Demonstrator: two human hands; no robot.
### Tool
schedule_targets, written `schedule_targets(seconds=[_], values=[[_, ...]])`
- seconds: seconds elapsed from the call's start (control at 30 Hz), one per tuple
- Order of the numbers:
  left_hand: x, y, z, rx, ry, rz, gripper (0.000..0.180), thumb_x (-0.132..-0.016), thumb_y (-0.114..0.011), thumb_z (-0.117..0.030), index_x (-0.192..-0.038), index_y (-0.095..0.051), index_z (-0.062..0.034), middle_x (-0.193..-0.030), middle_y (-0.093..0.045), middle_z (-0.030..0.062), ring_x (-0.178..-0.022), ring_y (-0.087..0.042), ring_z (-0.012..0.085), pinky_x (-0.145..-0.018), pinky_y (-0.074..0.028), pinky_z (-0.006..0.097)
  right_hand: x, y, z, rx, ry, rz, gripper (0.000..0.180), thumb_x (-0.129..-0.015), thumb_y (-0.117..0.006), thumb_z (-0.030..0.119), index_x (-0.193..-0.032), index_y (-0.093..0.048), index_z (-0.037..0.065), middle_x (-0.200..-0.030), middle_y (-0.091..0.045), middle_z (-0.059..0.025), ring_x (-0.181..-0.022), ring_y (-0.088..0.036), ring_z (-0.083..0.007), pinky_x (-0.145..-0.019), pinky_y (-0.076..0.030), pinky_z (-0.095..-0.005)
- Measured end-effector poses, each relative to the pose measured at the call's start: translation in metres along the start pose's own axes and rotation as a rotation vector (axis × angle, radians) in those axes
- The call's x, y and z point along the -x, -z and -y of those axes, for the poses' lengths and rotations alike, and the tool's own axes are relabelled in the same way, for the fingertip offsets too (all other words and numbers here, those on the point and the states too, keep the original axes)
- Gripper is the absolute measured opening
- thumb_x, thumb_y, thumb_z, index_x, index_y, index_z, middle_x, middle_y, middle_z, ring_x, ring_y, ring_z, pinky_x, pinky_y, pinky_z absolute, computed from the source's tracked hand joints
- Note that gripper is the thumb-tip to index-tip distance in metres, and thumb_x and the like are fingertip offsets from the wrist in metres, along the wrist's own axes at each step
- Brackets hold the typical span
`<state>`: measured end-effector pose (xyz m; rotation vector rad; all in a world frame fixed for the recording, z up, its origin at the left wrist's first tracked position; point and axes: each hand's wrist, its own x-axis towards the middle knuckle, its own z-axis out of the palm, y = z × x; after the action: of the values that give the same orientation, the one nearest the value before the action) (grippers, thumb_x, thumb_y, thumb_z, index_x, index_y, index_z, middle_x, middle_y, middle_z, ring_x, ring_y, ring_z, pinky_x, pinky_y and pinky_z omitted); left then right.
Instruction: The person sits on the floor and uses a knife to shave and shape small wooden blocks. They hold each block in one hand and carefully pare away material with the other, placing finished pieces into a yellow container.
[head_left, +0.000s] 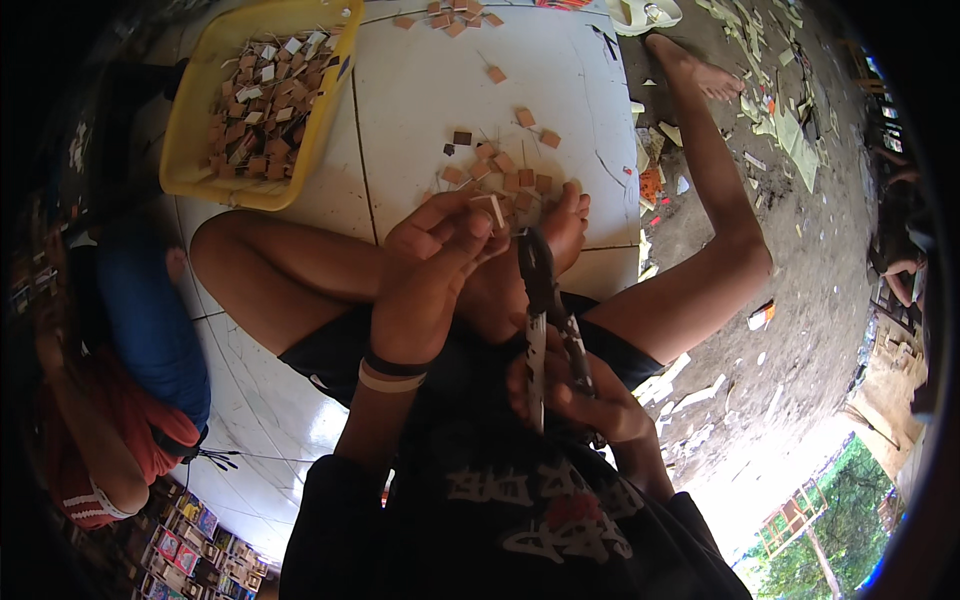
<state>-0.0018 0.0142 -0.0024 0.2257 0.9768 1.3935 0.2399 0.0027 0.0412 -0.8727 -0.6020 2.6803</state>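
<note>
My left hand [440,235] pinches a small square tile [488,207], pale on its upper face, between thumb and fingers. Around the worn, dark handles of a pair of pliers [538,272] my right hand [600,402] is closed. The pliers' jaws point away from me, just right of the tile; whether they touch it I cannot tell. Beyond my hands, several small brown square pieces [503,160] with thin wires lie loosely on the white tiled floor [420,90], close to my bare foot [568,225].
A yellow plastic basin [175,150] full of similar pieces stands at the far left. More pieces [455,15] lie at the far edge. On the right is bare ground [720,330] strewn with scraps. Another person [150,320] sits at left. My crossed legs surround the work.
</note>
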Motion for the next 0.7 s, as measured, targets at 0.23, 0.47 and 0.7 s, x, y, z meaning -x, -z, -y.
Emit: schedule_targets(seconds=[0.23, 0.47, 0.7], values=[[-0.002, 0.003, 0.001, -0.299, -0.115, -0.051, 0.028, -0.101, -0.074, -0.009, -0.124, -0.066, 0.0041, -0.111, -0.073, 0.0082, -0.108, -0.070, 0.0171, -0.103, -0.054, 0.033, -0.007, 0.007, 0.006, 0.452, -0.093, -0.305, 0.061, -0.107, -0.065, 0.024, -0.157, -0.039, 0.001, -0.139, -0.061, -0.0149, -0.122, -0.064, -0.0224, -0.100, -0.052, -0.0360], [-0.003, -0.001, 0.008, -0.387, -0.173, 0.021, 0.023, -0.097, -0.073, 0.001, -0.119, -0.070, 0.0066, -0.116, -0.076, 0.0125, -0.112, -0.072, 0.0175, -0.101, -0.056, 0.028, 0.004, -0.008, 0.023, 0.287, -0.077, -0.186, 0.054, -0.109, -0.061, 0.023, -0.153, -0.043, -0.001, -0.140, -0.060, -0.0152, -0.124, -0.064, -0.0236, -0.102, -0.053, -0.0386], [-0.002, -0.003, 0.007, -0.382, -0.182, 0.035, 0.022, -0.097, -0.072, 0.003, -0.118, -0.071, 0.0074, -0.116, -0.076, 0.0126, -0.109, -0.073, 0.0164, -0.097, -0.058, 0.026, 0.001, -0.015, 0.024, 0.230, -0.086, -0.205, 0.055, -0.108, -0.062, 0.022, -0.152, -0.043, -0.003, -0.138, -0.061, -0.0166, -0.124, -0.064, -0.0242, -0.102, -0.053, -0.0388]])
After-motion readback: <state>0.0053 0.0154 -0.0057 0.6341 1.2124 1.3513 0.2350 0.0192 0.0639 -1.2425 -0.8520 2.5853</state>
